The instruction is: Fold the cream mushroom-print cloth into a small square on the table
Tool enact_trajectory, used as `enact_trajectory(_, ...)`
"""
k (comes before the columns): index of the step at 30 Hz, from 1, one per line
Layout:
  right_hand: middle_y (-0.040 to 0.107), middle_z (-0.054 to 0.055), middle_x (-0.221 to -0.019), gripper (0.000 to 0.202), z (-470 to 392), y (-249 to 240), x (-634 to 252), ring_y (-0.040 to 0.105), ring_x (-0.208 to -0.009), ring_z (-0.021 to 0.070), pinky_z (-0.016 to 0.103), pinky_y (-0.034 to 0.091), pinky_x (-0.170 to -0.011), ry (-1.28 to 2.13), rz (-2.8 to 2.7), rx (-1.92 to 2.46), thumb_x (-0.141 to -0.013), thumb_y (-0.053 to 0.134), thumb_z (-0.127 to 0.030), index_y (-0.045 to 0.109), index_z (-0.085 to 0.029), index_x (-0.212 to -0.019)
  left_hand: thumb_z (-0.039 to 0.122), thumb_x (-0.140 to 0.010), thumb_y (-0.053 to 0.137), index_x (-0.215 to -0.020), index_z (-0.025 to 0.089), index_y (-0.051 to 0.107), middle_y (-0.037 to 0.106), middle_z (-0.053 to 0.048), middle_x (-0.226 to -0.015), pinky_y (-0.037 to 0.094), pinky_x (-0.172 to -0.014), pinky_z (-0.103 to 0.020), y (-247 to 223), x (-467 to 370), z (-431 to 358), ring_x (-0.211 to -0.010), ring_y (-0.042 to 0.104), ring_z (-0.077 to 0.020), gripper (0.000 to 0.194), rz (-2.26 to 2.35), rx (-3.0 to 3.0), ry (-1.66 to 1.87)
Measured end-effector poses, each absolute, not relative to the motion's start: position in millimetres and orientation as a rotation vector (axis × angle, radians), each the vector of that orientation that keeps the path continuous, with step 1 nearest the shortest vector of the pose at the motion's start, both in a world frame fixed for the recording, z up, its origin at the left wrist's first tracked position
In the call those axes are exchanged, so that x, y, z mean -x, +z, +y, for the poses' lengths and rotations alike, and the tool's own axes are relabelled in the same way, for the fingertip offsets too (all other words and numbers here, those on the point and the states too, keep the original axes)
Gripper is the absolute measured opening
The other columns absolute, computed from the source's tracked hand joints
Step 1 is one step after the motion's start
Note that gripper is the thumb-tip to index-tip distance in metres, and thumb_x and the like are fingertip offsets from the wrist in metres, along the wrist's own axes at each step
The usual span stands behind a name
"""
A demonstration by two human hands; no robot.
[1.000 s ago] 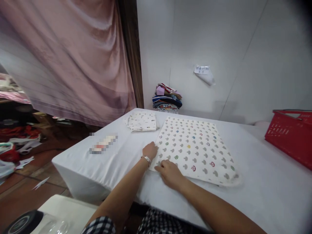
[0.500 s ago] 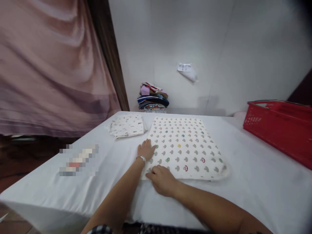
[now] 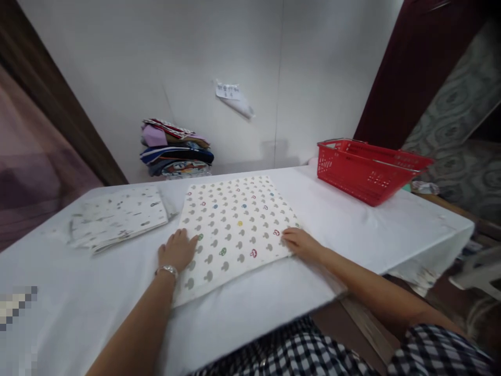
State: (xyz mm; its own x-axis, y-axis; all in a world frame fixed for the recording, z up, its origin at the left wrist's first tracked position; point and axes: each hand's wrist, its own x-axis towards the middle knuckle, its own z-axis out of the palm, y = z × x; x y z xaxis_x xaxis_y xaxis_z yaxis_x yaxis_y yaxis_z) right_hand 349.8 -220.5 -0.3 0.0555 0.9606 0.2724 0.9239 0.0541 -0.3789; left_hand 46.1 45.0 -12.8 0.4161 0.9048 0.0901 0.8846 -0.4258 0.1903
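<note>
A white cloth printed with grey and coloured mushrooms (image 3: 235,219) lies flat on the white-covered table in front of me. Resting on its left edge is my left hand (image 3: 178,250), fingers slightly spread and a bracelet on the wrist. At the near right corner, my right hand (image 3: 303,244) touches the cloth with its fingers stretched inward over the edge; the underside of these fingers is hidden. Left of the mushroom cloth sits a folded white cloth with a small scattered print (image 3: 121,214).
A stack of folded fabrics (image 3: 176,151) stands by the wall beyond the table. The red plastic basket (image 3: 368,172) is at the back right of the white tablecloth (image 3: 250,308). A paper (image 3: 230,94) hangs on the wall. One pixelated item (image 3: 13,308) lies far left.
My right hand has moved from the cloth's near left corner to its near right corner. The left hand stays at the left edge. My view has turned right, showing more of the basket.
</note>
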Motion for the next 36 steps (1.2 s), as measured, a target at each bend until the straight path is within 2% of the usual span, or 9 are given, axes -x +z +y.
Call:
enact_trajectory(5, 0.061, 0.008, -0.114, 0.024, -276.0, -12.1, -403.9, 0.054, -0.106, 0.0187, 0.034, 0.041, -0.093, 0.054, -1.273, 2.013, -0.083, 0.048, -0.023, 0.066, -0.019, -0.097, 0.053, -0.084, 0.03, -0.135, 0.014, 0.036, 0.029, -0.015, -0.145, 0.023, -0.104, -0.056, -7.9, -45.4, 54.6, -0.132, 0.027, -0.0314, 0.065, 1.621, -2.427, 0.253)
enact_trajectory(9, 0.067, 0.008, -0.091, 0.024, -283.8, -6.9, -415.5, 0.062, -0.079, 0.016, 0.026, 0.049, -0.069, 0.288, -0.848, 2.064, -0.082, 0.048, -0.024, 0.064, -0.015, -0.097, 0.057, -0.084, 0.026, -0.136, 0.011, 0.035, 0.026, -0.014, -0.147, 0.027, -0.106, -0.048, 6.0, -40.5, 45.2, -0.133, 0.027, -0.0288, 0.069, 1.538, -2.396, 0.261)
enact_trajectory(11, 0.067, 0.006, -0.082, 0.023, -278.3, -4.1, -414.1, 0.06, -0.064, 0.0127, 0.021, 0.045, -0.055, 0.424, -0.804, 2.065, -0.082, 0.046, -0.025, 0.064, -0.014, -0.093, 0.056, -0.085, 0.027, -0.134, 0.012, 0.038, 0.027, -0.012, -0.147, 0.027, -0.106, -0.047, 11.6, -37.5, 27.9, -0.134, 0.026, -0.0277, 0.067, 1.464, -2.476, 0.282)
enact_trajectory(14, 0.065, 0.003, -0.071, 0.023, -263.8, -2.3, -410.8, 0.055, -0.054, 0.0099, 0.019, 0.04, -0.049, 0.463, -0.885, 2.111, -0.082, 0.046, -0.028, 0.064, -0.014, -0.084, 0.053, -0.085, 0.029, -0.128, 0.017, 0.047, 0.033, -0.009, -0.144, 0.025, -0.107, -0.048, 11.2, -32.2, -7.5, -0.134, 0.026, -0.0259, 0.059, 1.311, -2.637, 0.297)
enact_trajectory(17, 0.063, 0.002, -0.066, 0.023, -246.8, -2.5, -413.0, 0.055, -0.057, 0.0109, 0.02, 0.038, -0.053, 0.359, -0.99, 2.257, -0.081, 0.048, -0.03, 0.065, -0.015, -0.083, 0.05, -0.084, 0.033, -0.122, 0.021, 0.054, 0.039, -0.006, -0.141, 0.021, -0.108, -0.048, 0.5, -24.5, -38.9, -0.134, 0.027, -0.0245, 0.052, 1.16, -2.759, 0.277)
enact_trajectory(20, 0.066, 0.004, -0.076, 0.021, -232.0, -3.2, -419.8, 0.057, -0.07, 0.0133, 0.021, 0.037, -0.06, 0.263, -1.052, 2.349, -0.078, 0.054, -0.032, 0.067, -0.015, -0.081, 0.049, -0.083, 0.036, -0.122, 0.024, 0.054, 0.043, -0.004, -0.138, 0.02, -0.109, -0.048, -12.1, -15.6, -56.2, -0.133, 0.029, -0.024, 0.049, 1.068, -2.818, 0.303)
enact_trajectory(26, 0.067, 0.007, -0.086, 0.024, -216.7, -1.6, -425.4, 0.057, -0.076, 0.0162, 0.023, 0.035, -0.061, 0.296, -1.101, 2.513, -0.074, 0.061, -0.038, 0.067, -0.016, -0.081, 0.048, -0.081, 0.04, -0.117, 0.026, 0.058, 0.05, -0.004, -0.132, 0.028, -0.108, -0.044, -19.5, -11.0, -60.2, -0.128, 0.039, -0.0246, 0.046, 0.956, -2.851, 0.423)
enact_trajectory(32, 0.067, 0.006, -0.085, 0.015, -213.4, 2.3, -427.0, 0.058, -0.079, 0.0159, 0.021, 0.034, -0.06, 0.26, -1.046, 2.518, -0.073, 0.058, -0.024, 0.067, -0.015, -0.08, 0.051, -0.082, 0.038, -0.111, 0.024, 0.062, 0.054, -0.005, -0.128, 0.033, -0.106, -0.046, -19.7, -13.5, -59.5, -0.123, 0.044, -0.0272, 0.046, 0.911, -2.882, 0.501)
enact_trajectory(36, 0.067, 0.006, -0.081, 0.016, -217.4, 0.9, -429.4, 0.058, -0.074, 0.0144, 0.02, 0.035, -0.057, 0.302, -0.994, 2.509, -0.073, 0.057, -0.023, 0.067, -0.013, -0.079, 0.054, -0.084, 0.034, -0.11, 0.021, 0.063, 0.056, -0.006, -0.126, 0.034, -0.105, -0.045, -21.3, -12.5, -59.8, -0.121, 0.046, -0.0275, 0.051, 0.862, -2.915, 0.511)
